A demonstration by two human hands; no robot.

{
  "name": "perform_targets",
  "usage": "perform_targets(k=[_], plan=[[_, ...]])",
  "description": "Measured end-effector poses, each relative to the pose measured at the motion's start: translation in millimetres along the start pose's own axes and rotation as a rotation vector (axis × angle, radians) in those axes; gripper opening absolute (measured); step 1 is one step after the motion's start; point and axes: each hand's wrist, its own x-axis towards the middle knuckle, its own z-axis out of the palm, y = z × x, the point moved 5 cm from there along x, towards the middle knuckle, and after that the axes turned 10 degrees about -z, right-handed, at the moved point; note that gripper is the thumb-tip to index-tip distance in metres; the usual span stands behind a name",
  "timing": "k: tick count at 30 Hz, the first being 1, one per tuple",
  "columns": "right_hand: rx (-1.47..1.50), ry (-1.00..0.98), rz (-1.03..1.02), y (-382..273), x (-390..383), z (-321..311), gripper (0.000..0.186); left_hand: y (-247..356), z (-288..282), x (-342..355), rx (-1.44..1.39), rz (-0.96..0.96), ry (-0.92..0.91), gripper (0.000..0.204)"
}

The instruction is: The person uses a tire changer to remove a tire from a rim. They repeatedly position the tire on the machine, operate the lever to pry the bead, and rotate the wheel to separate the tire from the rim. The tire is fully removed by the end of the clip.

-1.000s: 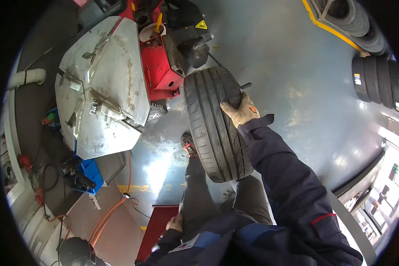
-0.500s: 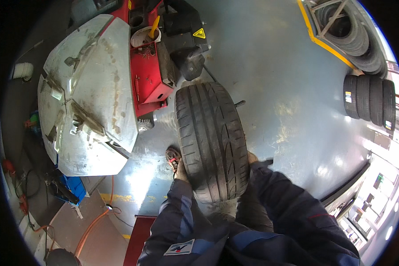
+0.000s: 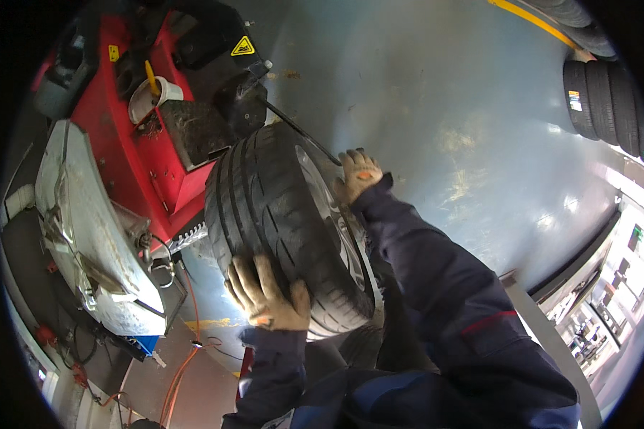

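A car wheel [image 3: 265, 207], a black tyre on a metal rim [image 3: 329, 207], stands slightly tilted on the floor in front of me, against the side of the red tyre changer [image 3: 147, 179]. My left hand [image 3: 270, 297], in a tan work glove, lies with spread fingers on the near part of the tread. Beyond the rim side, my gloved right hand [image 3: 359, 175] is closed around the end of a black lever [image 3: 300, 130] that reaches out from the machine. The handle inside that hand is mostly hidden.
The changer's grey turntable [image 3: 96, 229] with clamps is at left. A white bucket [image 3: 168, 91] with a yellow-handled brush sits on the machine. Several tyres [image 3: 601, 100] stand at far right. An orange hose [image 3: 182, 372] crosses the floor at lower left.
The wheel has shifted left toward the machine and turned, showing its rim. My left hand has moved from its side onto the tread; my right hand has gone forward to the lever.
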Motion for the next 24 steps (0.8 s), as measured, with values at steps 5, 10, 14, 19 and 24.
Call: perform_targets(k=[5, 10, 14, 19, 24], plan=[[-0.064, -0.669, -0.039, 20, 46, 60, 0.031, 9, -8, 6, -0.081, 0.054, 0.168, 0.078], [0.297, -0.362, -0.372, 14, 88, -21, 0.015, -2, -9, 20, -0.095, 0.12, 0.17, 0.076], [0.497, -0.202, -0.289, 65, 171, -134, 0.015, 19, -17, 71, -0.08, 0.126, 0.165, 0.075], [-0.513, -0.024, -0.424, 126, 239, -224, 0.047, 37, -39, 162, -0.083, 0.061, 0.064, 0.065], [-0.409, 0.155, -0.623, 115, 261, -239, 0.051, 18, -42, 291, -0.199, -0.069, -0.117, 0.054]])
